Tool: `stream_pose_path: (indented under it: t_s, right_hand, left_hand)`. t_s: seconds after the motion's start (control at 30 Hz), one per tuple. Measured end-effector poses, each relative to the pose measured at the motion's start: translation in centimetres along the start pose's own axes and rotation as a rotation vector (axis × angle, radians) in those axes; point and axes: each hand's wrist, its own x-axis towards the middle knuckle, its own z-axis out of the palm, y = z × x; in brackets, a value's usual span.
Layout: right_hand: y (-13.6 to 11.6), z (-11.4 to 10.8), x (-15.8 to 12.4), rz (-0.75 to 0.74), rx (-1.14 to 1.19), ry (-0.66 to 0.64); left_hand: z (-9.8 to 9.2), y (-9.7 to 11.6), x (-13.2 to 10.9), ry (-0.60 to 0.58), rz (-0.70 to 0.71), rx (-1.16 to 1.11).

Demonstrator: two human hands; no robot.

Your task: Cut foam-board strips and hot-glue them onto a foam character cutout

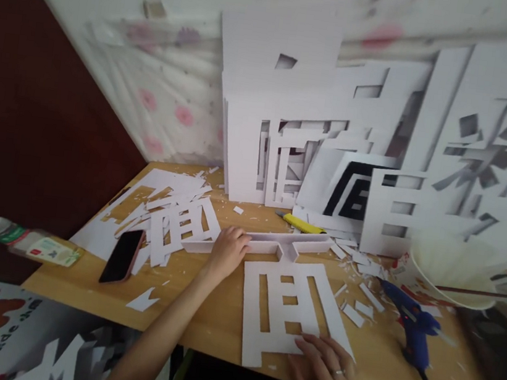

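Note:
My left hand [229,248] is closed on a long white foam-board piece [311,245] with raised side walls and a short stub on its near side. The hand covers part of its left half. Nearer to me lies a flat white foam-board cutout [277,343] with rectangular openings, shaped like part of a character. My right hand [329,374], with a ring on one finger, rests over the cutout's near right corner, its fingers stretched out and apart. A yellow utility knife [302,224] lies just behind the walled piece.
A blue glue gun [417,330] with its cord lies at right, beside a paper bucket [446,284]. Scraps surround a phone [122,255] and a plastic bottle [32,242] at left. Cut white boards [252,90] lean against the wall. The wooden table's edge [124,320] is near me.

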Motion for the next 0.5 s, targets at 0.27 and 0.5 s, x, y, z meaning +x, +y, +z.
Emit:
stream_pose_path:
  t_s: [0.27,0.5]
  right_hand:
    - [2.3,1.3,-1.1,-0.182,-0.214,-0.032]
    - [2.3,2.1,1.1,-0.29,-0.272,-0.014]
  left_hand:
    - [0.1,0.4,0.4,-0.021,-0.008,0.02]
    - [0.3,0.3,0.4,0.036,0.001,-0.031]
